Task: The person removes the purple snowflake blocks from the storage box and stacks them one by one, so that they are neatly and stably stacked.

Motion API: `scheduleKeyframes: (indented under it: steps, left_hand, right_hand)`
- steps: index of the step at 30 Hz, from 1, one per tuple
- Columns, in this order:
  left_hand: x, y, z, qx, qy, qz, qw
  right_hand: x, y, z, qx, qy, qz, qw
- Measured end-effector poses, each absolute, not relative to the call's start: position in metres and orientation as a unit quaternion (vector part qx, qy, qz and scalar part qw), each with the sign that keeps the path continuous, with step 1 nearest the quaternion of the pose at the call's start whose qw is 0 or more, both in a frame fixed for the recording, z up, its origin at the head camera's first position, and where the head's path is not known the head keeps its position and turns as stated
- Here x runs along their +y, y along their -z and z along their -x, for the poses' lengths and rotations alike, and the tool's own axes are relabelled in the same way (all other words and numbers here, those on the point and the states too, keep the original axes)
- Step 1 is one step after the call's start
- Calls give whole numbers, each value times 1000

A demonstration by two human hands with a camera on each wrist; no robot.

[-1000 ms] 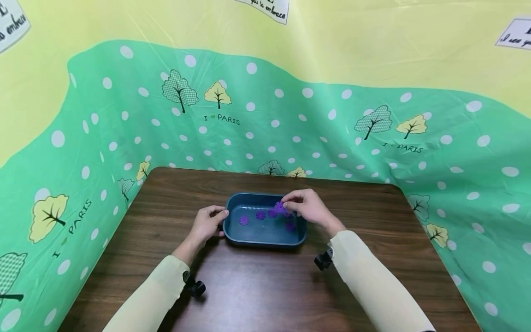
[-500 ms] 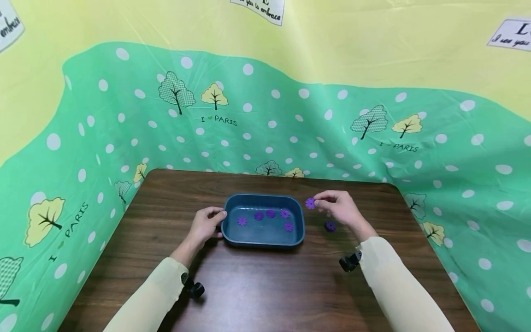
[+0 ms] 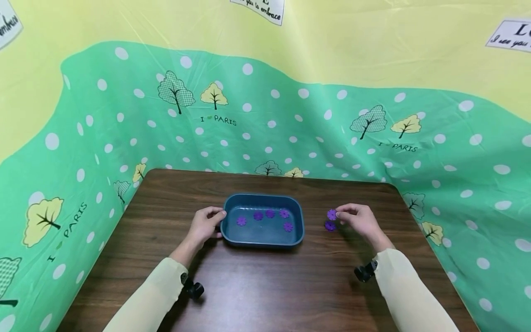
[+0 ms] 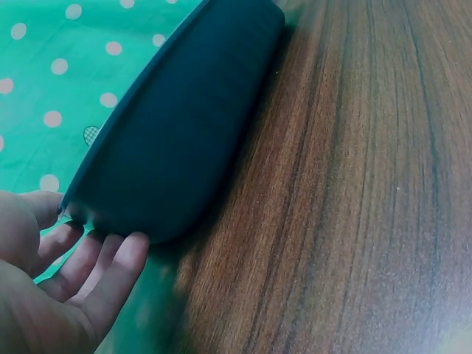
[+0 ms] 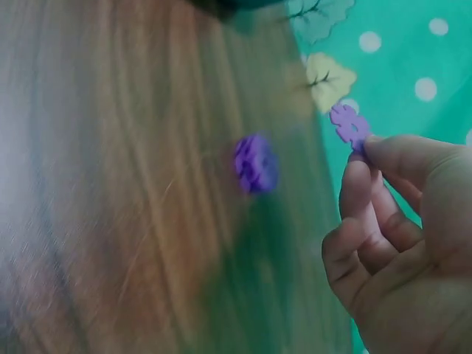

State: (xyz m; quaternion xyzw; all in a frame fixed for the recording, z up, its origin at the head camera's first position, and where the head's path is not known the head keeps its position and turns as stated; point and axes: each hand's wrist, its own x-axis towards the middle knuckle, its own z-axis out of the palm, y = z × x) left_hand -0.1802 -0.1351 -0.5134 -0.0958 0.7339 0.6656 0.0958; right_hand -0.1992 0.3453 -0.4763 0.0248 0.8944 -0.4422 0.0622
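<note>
I see open counter (image 3: 265,286) in front of the blue tray (image 3: 262,241), between my two arms, wide enough for a hand to pass. The tray sits mid-counter with my left hand (image 3: 205,224) against its left end, blocking that side. On the right, a loose purple flower piece (image 3: 329,226) lies just beside my right hand (image 3: 360,220); the patterned cloth (image 3: 290,129) walls in the back and both sides.

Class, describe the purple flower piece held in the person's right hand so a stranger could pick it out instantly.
Start at the blue tray on the brown table; look to its right. The right hand pinches one purple flower piece in its fingertips. Unlike the loose piece lying just below on the wood, it is held.
</note>
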Motion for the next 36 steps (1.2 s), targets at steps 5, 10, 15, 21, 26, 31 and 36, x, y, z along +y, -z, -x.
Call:
scheduleKeyframes:
  steps: [5, 10, 15, 21, 26, 31, 36]
  left_hand:
    - [-135, 511, 179, 733, -666, 96, 99]
    - [-135, 510, 179, 733, -666, 97, 99]
    - [-135, 512, 180, 732, -667, 98, 99]
    - [-134, 513, 181, 733, -666, 99, 97]
    - [-134, 514, 182, 731, -668, 99, 96]
    - [-134, 514, 181, 729, -671, 98, 95]
    - [-134, 513, 181, 727, -673, 100, 94]
  right_hand:
    - [354, 486, 197, 899, 429, -42, 75]
    - [354, 495, 197, 900, 425, -45, 84]
    - [352, 503, 198, 902, 421, -51, 88]
    - [349, 506, 198, 905, 412, -56, 89]
    - [347, 506, 196, 906, 409, -59, 93]
    - [346, 507, 197, 910, 402, -57, 90]
    - [345, 508, 196, 912, 398, -52, 87]
